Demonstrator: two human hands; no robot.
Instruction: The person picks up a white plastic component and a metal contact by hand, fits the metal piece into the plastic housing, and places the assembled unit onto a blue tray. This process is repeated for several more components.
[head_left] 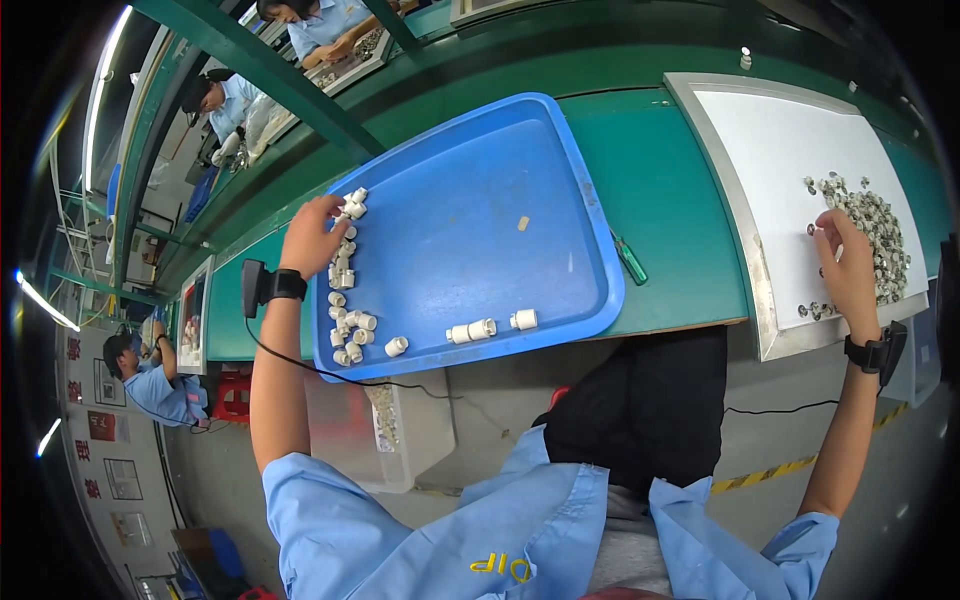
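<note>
White cylindrical fittings (341,278) line the left and near sides of a blue tray (460,220); the left hand (312,238) curls over the far-left ones, its grip hidden from me. At right, the right hand (848,265), fingers bent, meets heaped metallic parts (872,225) on a framed white board (760,150); whether it's pinching any, I can't tell.

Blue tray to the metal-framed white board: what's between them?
Head view: a green-handled tool lies on the green tabletop between the blue tray and the white board, close to the tray's right rim.
</note>
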